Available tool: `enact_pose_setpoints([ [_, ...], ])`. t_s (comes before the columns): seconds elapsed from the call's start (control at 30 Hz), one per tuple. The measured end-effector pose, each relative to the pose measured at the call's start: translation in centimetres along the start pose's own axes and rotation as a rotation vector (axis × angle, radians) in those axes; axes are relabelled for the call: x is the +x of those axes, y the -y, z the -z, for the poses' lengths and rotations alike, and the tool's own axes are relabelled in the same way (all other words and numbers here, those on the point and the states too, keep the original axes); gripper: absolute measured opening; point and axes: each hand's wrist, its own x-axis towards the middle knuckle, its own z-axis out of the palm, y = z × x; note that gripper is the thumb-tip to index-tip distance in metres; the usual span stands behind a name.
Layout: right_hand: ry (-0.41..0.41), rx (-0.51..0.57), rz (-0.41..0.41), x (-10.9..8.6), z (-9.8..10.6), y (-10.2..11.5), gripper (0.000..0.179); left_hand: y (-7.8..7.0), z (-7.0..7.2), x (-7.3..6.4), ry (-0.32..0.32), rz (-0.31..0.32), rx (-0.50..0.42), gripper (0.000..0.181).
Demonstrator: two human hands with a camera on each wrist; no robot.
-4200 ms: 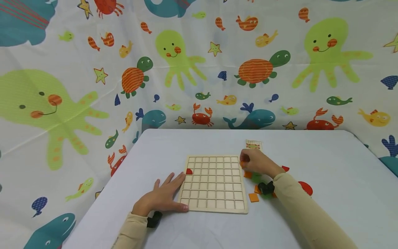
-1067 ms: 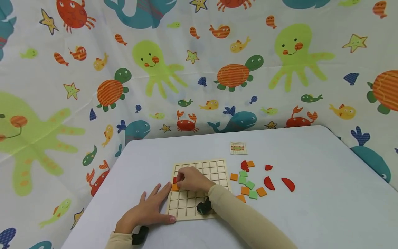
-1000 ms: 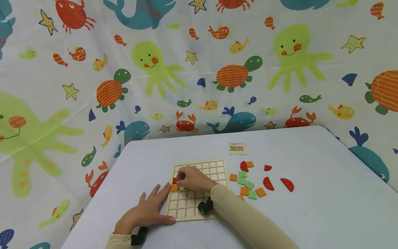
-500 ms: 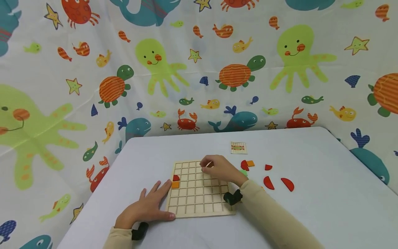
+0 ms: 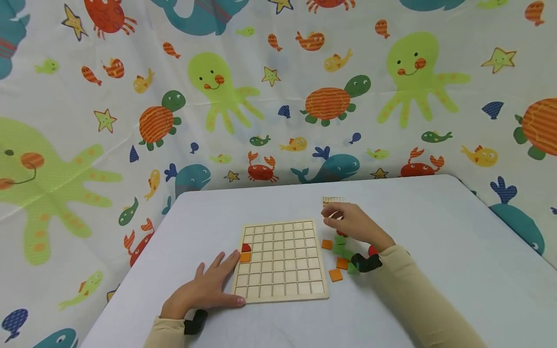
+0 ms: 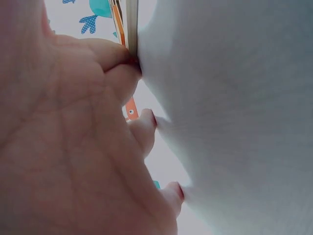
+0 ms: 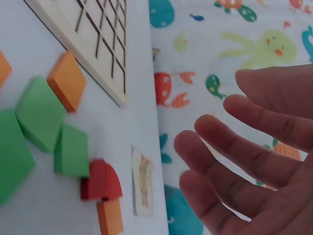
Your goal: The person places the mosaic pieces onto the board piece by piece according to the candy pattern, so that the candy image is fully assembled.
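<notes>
A wooden grid board point(image 5: 285, 263) lies flat on the white table. In its left column sit a red quarter-round piece point(image 5: 246, 248) and, just below it, an orange square tile point(image 5: 245, 257). My left hand point(image 5: 209, 290) rests with spread fingers at the board's left edge, its fingertips and thumb touching that side. Above the loose pieces right of the board hovers my right hand point(image 5: 354, 223), fingers relaxed and slightly bent. The right wrist view shows nothing between its fingers. Below it lie green square tiles point(image 7: 41, 115) and red pieces point(image 7: 101, 180).
A small pattern card point(image 5: 333, 200) lies behind the right hand, partly covered by it. More orange tiles point(image 5: 335, 275) lie close to the board's right edge. A printed cloth point(image 5: 278, 96) hangs behind the table. The right forearm hides part of the loose pieces.
My right hand has left the board's left column, where the orange tile now lies below the red piece, and has moved right over the loose pieces. The left hand has stayed at the board's edge.
</notes>
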Motion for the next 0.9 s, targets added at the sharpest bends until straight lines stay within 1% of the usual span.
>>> enact_pose_setpoints([
  [0.17,-0.024,-0.016,-0.069,-0.4,2.4,-0.9,0.027,0.2,0.1,0.1,-0.004,-0.005,-0.018,0.126],
  [0.3,-0.030,-0.039,-0.117,-0.9,4.0,-2.2,0.031,0.0,0.3,0.3,0.007,0.004,0.005,0.128],
  [0.4,-0.018,-0.041,-0.166,-1.4,5.1,-3.3,0.036,-0.3,0.5,0.7,0.029,0.021,0.031,0.129],
  [0.57,-0.007,-0.061,-0.242,-2.6,7.3,-5.0,0.041,-0.7,0.9,1.8,0.034,0.039,0.084,0.128],
  [0.7,0.033,-0.091,-0.287,-3.3,8.0,-5.8,0.039,-0.9,1.1,2.7,0.016,0.030,0.113,0.126],
  [0.9,0.109,-0.125,-0.320,-3.8,8.3,-7.0,0.031,-0.7,1.2,3.2,0.013,0.004,0.124,0.119],
])
